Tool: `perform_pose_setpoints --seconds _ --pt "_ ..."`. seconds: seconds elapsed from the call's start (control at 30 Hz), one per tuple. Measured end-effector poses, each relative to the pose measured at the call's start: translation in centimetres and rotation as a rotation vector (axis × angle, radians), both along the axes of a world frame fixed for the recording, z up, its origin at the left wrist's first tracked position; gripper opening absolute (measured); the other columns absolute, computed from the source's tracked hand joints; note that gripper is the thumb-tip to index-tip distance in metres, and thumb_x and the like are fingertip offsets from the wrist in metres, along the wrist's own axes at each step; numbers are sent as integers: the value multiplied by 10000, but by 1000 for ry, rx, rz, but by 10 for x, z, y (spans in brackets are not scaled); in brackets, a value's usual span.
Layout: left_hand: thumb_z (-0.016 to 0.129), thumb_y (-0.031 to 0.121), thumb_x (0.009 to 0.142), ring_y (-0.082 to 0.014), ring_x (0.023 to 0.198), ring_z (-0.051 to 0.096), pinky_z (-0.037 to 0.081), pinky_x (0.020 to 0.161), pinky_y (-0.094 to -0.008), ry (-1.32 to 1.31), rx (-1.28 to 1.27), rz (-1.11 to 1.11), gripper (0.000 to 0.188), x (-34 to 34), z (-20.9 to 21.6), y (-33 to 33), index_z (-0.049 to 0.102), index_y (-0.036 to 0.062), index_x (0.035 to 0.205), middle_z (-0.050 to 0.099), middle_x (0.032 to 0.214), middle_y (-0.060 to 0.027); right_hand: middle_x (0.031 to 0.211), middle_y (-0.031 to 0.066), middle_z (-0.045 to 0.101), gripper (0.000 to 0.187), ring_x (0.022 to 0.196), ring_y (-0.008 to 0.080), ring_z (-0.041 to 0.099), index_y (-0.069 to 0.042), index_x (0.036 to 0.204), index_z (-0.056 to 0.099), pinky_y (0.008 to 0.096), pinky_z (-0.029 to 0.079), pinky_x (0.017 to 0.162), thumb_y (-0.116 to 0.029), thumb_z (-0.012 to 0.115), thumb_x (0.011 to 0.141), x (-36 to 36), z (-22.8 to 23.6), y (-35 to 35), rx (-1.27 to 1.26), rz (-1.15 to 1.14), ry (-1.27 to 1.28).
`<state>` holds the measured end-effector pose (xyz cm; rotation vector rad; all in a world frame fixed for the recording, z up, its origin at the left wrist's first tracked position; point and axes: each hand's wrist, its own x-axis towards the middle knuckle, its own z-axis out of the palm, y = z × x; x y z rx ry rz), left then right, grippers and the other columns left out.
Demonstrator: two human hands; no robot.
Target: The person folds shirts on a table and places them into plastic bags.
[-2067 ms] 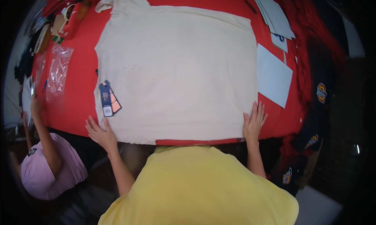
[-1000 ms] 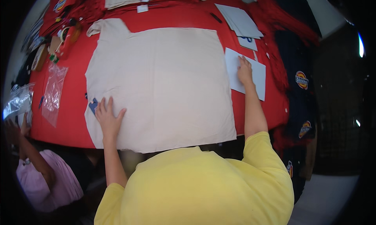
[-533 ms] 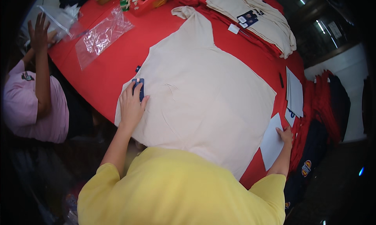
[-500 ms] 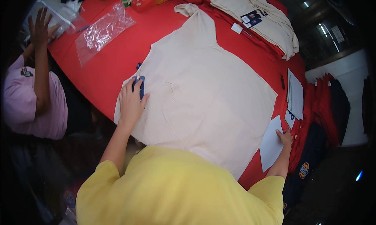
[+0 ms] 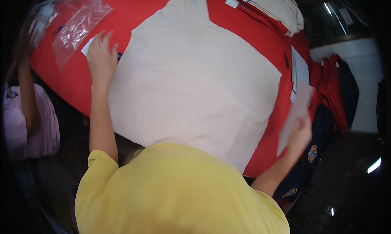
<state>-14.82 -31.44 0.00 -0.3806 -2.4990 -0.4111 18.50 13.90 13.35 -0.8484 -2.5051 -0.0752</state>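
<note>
Your left hand (image 5: pixel 102 61) is over the left part of the red-covered table (image 5: pixel 65 79), just beside the cream garment (image 5: pixel 187 79). Its fingers are bent and a little spread; a small white card (image 5: pixel 87 47) shows past them, but whether they pinch it or merely cover it, I cannot tell. Keep that touch light so nothing tugs at the cloth. The garment lies spread across the middle of the table, down to the near edge by your body, with faint creases; smooth from its center outward. Your right hand (image 5: pixel 300 135) grips a stiff white sheet (image 5: pixel 293 116), tilted and blurred, near the table's right edge. Hold it firmly without bending it, and keep its corners from scraping the fabric.

As for room, a clear plastic bag (image 5: pixel 77 32) and a blue pen (image 5: pixel 58 30) lie toward the table's left edge, near a co-worker's hand (image 5: pixel 24 44), so keep your left elbow in. Red cloth shows between the garment and the folded cream stack (image 5: pixel 281 10) at the far right. Along the right edge, clear the dark stick (image 5: pixel 286 60) and the pile of white sheets (image 5: pixel 300 67).
</note>
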Motion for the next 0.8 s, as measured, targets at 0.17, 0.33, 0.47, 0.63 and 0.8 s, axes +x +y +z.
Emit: perform_pose_setpoints --seconds 0.17,0.33,0.47,0.63,0.8 --pt "598 384 894 -320 1141 511 413 951 -436 -260 130 149 444 -59 -42 73 603 44 1180 542 1251 -144 1287 150 511 370 1112 340 534 -73 1232 579 427 474 893 -103 544 866 -42 -165 -101 -68 124 -55" --pt "683 247 828 -204 799 597 477 751 -321 -934 635 -295 307 -126 -16 38 620 -9 987 628 846 -79 1319 155 505 426 1220 354 459 -19 1296 543 475 365 1019 -72 527 874 -4 -176 -51 -221 57 4" --pt "735 226 790 -228 842 643 504 758 -342 -688 353 -244 312 -128 -19 18 635 15 997 669 893 -119 1405 178 455 487 1286 410 416 9 1334 507 483 287 1091 -24 510 848 -50 -120 -74 -167 393 238" --pt "698 292 838 -282 940 653 502 814 -375 -476 489 -63 346 -65 0 -5 617 1 1007 678 971 -162 1452 206 399 618 1352 390 364 36 1368 440 578 191 1120 -21 559 764 -149 -95 -199 -260 1059 53" --pt "675 172 834 -275 816 636 483 723 -384 -813 286 85 223 52 13 -57 599 8 965 650 862 -140 1411 207 418 589 1340 389 362 47 1318 460 637 223 1075 -132 636 785 -203 -151 -272 -204 1326 -177"
